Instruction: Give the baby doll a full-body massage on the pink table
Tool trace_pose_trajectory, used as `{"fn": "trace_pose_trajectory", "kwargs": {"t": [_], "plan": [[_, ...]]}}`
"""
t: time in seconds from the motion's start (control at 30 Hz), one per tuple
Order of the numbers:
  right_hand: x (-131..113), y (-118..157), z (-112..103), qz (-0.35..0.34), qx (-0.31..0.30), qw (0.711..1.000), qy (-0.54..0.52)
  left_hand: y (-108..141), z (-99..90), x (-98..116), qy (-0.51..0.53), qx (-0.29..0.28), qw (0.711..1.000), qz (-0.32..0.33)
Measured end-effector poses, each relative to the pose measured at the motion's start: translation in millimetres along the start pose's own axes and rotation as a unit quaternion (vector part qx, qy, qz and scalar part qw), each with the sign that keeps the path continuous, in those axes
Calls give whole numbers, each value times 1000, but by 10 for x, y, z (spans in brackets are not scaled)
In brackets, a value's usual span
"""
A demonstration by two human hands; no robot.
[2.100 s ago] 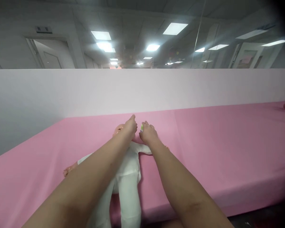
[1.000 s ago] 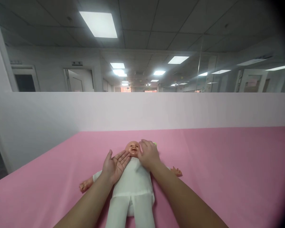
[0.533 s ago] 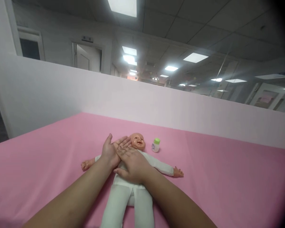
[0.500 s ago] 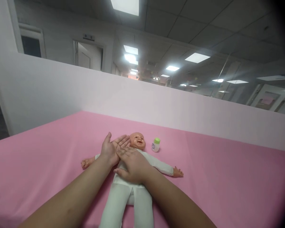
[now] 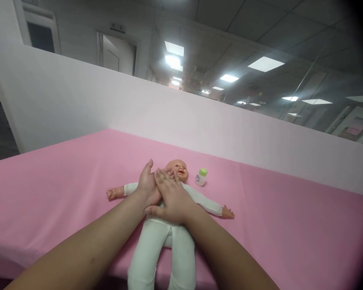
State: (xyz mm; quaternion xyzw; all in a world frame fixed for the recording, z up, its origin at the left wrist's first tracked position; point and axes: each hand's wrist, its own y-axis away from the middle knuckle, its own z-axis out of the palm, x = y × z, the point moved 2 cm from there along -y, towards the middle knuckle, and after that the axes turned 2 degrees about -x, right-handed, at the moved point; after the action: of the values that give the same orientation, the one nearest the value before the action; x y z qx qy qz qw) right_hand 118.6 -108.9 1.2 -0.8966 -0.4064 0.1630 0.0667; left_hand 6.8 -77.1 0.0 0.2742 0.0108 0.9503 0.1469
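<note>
A baby doll [image 5: 148, 245] in a white suit lies face up with its arms spread. Above its chest my left hand [image 5: 148, 187] is open, palm up, thumb out to the side. Flat across that palm and fingers lies my right hand [image 5: 174, 199], palm down, fingers stretched out. Neither hand holds an object. Whether they touch the doll's chest cannot be made out. To the right of the doll's head stands a small clear bottle [image 5: 201, 178] with a green cap and a printed label.
A pink sheet [image 5: 275, 225] covers the table under the doll. Behind it and along the left runs a low white partition [image 5: 175, 117]. Farther off are a door [image 5: 116, 54] and lit ceiling panels [image 5: 265, 64].
My right hand has slid up over my left palm, now covering more of its fingers. The view has tilted down a little. Doll and bottle stay in place.
</note>
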Motion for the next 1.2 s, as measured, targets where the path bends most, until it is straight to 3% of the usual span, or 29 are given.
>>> {"fn": "trace_pose_trajectory", "kwargs": {"t": [0.1,0.27,0.47,0.67,0.73,0.83,1.0,1.1,1.2], "plan": [[18,2,17,15,-13,1000,1,-34,-61,201,4,3,999,50],[-106,51,-21,-54,-45,997,-22,-79,-168,406,-1,19,995,99],[-170,90,-72,-82,-35,995,-46,-43,-99,160,-4,-19,999,50],[0,19,17,-1,-13,1000,0,-39,-54,-55,-2,-20,1000,-5],[35,7,35,20,-13,1000,1,-40,-65,-19,5,-24,1000,-11],[27,14,31,21,-16,1000,2,-49,-116,141,7,-20,999,31],[-81,69,-17,-52,-32,998,-12,-59,-195,377,9,1,996,90],[-133,97,-32,-87,-38,994,-44,-46,-183,356,5,7,995,100],[-145,88,-21,-94,-28,993,-64,-18,-128,222,-9,-5,998,66]]}}
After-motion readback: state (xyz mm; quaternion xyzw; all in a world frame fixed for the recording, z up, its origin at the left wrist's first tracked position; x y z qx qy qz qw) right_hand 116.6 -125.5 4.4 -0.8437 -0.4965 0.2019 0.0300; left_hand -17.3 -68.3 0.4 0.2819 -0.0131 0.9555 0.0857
